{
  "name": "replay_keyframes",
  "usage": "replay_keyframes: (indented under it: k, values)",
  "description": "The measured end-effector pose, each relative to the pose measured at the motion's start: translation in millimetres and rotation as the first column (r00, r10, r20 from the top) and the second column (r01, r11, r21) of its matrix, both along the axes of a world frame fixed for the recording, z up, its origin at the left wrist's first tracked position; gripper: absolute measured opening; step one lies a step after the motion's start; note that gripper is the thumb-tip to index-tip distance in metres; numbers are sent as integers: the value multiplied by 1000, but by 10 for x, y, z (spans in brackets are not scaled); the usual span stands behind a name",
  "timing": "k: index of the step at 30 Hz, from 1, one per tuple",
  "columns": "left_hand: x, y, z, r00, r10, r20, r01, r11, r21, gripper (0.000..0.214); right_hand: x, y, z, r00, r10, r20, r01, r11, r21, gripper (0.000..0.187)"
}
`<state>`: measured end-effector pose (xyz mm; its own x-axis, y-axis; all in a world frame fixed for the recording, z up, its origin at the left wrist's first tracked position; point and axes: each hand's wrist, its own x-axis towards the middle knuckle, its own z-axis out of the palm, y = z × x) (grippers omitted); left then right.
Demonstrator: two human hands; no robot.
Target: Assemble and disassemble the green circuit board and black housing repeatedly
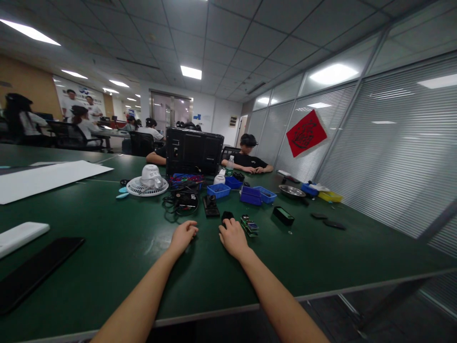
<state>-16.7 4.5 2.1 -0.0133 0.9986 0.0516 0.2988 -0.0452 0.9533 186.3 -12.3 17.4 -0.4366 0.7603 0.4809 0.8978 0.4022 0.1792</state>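
Small black rounded obj. is part-covered by R hand, grip can't be told; L hand is held loose, unclenched. Stacked green PCBs could be knocked by R hand sideslip.

- Near middle: the left bare hand, fingers loosely curled, above the dark green tabletop.
- Right of it: the right bare hand, fingertips at a small black object, grip unclear.
- Just right: green circuit boards; farther right, a black rectangular box with a green top.
- Left, beyond the hands: a round white plastic fan.
- Far middle: a large black rectangular case.
- Far right: a red paper diamond.
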Motion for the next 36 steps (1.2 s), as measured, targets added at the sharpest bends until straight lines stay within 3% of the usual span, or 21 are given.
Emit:
replay_keyframes:
  k: [5,9,13,18,23,25,28,31,33,36]
  values:
    - [-1,9,-13,1000,4,-13,-4,1000,7,31,42,16,32,983,47,-176,-38,998,55,25]
    - [1,2,-14,1000,8,-22,-8,1000,1,30,170,131,-24,918,-134,-374,164,985,49,31]
    - [-2,8,-23,999,5,-33,-5,1000,16,30,249,228,-91,854,-271,-445,237,963,-131,34]
    - [41,-28,-15,980,34,-195,-13,994,108,32,166,205,-116,832,-197,-519,66,963,-259,32]
    - [168,-174,18,930,88,-356,67,913,402,50,-6,113,-113,762,60,-645,-225,958,-176,32]
    - [219,-227,24,911,97,-400,115,873,474,55,-26,103,-89,726,115,-678,-272,954,-129,32]
    - [269,-275,16,874,108,-475,166,851,498,52,61,119,-10,708,49,-705,-149,985,-82,33]
    - [279,-287,-13,826,104,-553,217,848,484,35,290,146,94,689,-114,-716,113,992,-49,37]
    - [270,-281,-38,809,116,-576,223,847,484,23,485,165,149,656,-283,-700,323,943,-78,39]
    - [257,-261,-72,812,131,-568,203,850,486,13,744,199,188,593,-587,-552,550,795,-255,41]
